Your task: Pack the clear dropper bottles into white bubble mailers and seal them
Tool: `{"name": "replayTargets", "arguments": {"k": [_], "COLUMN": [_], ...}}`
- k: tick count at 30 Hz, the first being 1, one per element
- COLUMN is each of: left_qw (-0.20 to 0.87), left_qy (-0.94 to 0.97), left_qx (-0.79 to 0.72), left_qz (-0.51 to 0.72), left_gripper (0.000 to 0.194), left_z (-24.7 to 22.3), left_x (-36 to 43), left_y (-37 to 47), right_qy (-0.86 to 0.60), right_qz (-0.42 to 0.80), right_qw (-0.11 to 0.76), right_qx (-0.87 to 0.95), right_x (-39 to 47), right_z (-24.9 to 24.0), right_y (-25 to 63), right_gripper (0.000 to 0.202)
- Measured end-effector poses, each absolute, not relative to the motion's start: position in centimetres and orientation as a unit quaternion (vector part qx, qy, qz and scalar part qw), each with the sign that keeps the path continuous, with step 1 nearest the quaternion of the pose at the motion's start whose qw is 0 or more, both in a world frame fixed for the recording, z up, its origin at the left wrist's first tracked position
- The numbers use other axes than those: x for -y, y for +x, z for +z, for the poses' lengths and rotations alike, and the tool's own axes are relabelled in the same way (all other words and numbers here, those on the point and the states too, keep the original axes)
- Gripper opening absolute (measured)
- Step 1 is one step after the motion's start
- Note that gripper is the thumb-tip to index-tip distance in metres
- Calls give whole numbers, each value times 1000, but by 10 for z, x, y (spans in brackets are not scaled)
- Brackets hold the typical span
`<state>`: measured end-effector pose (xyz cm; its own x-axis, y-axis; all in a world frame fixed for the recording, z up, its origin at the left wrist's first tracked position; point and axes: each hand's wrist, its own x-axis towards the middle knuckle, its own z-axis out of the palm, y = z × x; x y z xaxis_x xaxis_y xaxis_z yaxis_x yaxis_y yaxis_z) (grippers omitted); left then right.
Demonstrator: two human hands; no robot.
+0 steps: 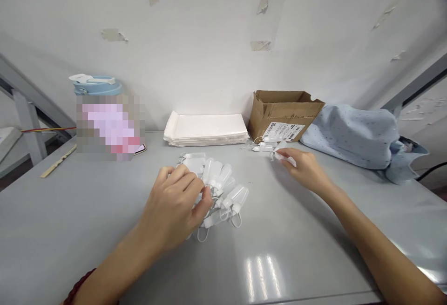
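Note:
A heap of small clear squeeze bottles with white caps and thin loops lies mid-table. My left hand reaches over the heap's near left side, its fingers curled and the thumb close to them. What lies between these fingertips is mostly hidden. Further right, my right hand pinches a small clear squeeze bottle between thumb and fingers, just above the table. Beside it, a few more such bottles lie in front of the cardboard box.
White padded envelopes are stacked against the wall. A light blue cloth item lies right of the box. At the left stand a blue-lidded container and a phone, partly blurred out, near a thin wooden strip.

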<state>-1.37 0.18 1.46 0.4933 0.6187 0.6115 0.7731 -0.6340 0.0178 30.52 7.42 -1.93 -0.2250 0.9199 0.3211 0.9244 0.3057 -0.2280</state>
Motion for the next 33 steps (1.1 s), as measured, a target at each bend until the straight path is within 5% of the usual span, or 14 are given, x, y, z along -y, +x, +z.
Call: {"name": "replayTargets", "arguments": {"k": [3, 5, 11, 33], "left_qw": [80, 43, -22, -74], "left_qy": [-864, -872, -869, -888], "left_qx": [399, 391, 387, 333], "left_qz": [-297, -292, -307, -309], "left_gripper": [16, 11, 28, 11], "left_z": [13, 11, 9, 2], "left_x": [-1, 1, 6, 9], "left_y": [-11, -9, -4, 2], "right_qy": [-557, -506, -410, -391], "right_qz": [57, 200, 399, 475], "right_qw": [230, 280, 275, 303], "right_qx": [796, 791, 772, 727], "right_x": [-52, -36, -7, 0], "right_z": [-3, 7, 23, 18], "right_y": [281, 265, 238, 233], "right_gripper": [25, 24, 22, 20]}}
